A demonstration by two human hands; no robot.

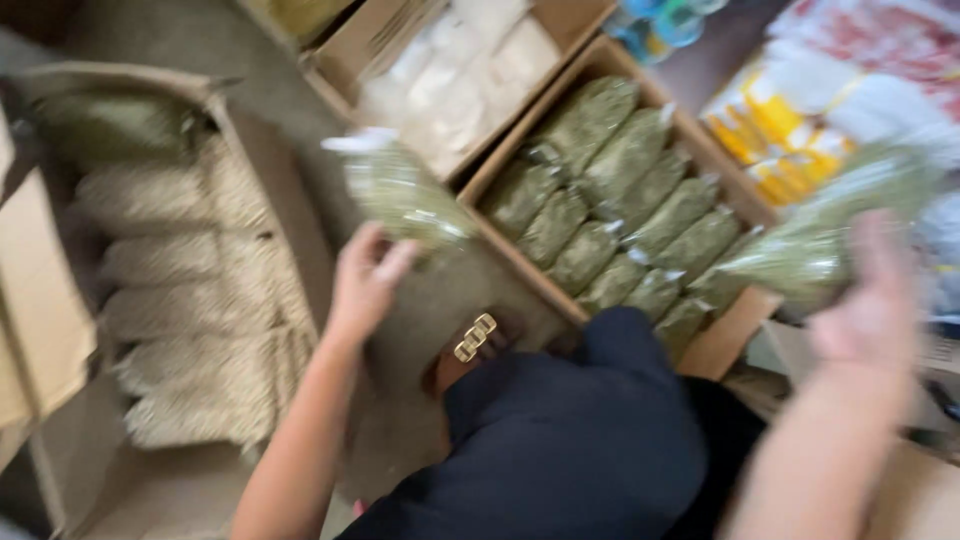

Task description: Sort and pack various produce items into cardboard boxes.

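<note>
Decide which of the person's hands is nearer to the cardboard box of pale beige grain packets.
Left. The left hand, holding a green packet, is just right of that box; the right hand is far across, beyond the box of green packets.

Two clear green-herb packets (pixel 400 195) (pixel 810 240), held, blurred.

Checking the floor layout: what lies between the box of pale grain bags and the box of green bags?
Bare grey floor in the head view, plus the left hand holding a green bag.
</note>
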